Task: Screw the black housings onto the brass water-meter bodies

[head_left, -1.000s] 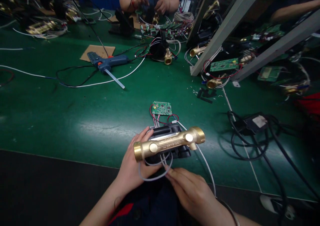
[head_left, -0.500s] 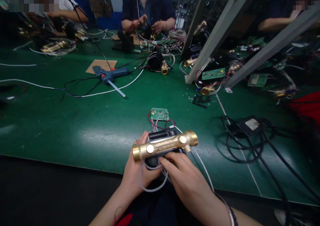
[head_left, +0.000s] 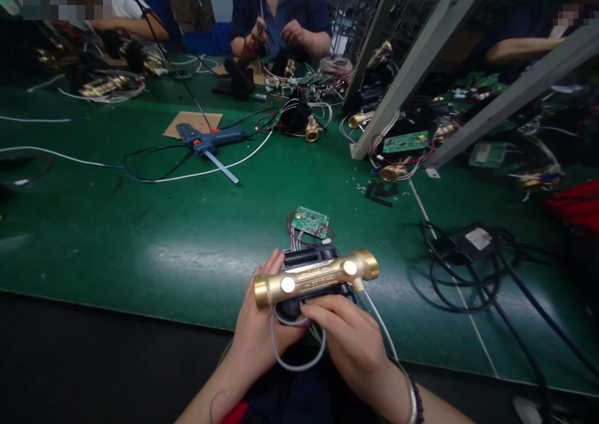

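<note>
A brass pipe body (head_left: pixel 321 278) with threaded ends lies across a black plastic housing (head_left: pixel 306 257) at the table's near edge. My left hand (head_left: pixel 257 324) is wrapped round the left side of this assembly, its fingers behind the pipe. My right hand (head_left: pixel 350 330) pinches at the housing's near side, where a grey cable (head_left: pixel 298 368) loops down; its fingertips seem to be on the cable, partly hidden by the pipe. A green circuit board (head_left: pixel 311 221), wired to the housing by thin red and white leads, rests on the table just beyond.
A blue glue gun (head_left: pixel 218 138) lies by a piece of cardboard (head_left: pixel 173 124). Coiled black cable with an adapter (head_left: pixel 472 241) sits at right. Grey metal posts (head_left: pixel 416 68) rise from the green table (head_left: pixel 116 224). Co-workers sit opposite among brass and wire assemblies.
The assembly and both my hands sit slightly further right and lower in view. The circuit board has turned a little. The co-worker opposite has raised a hand.
</note>
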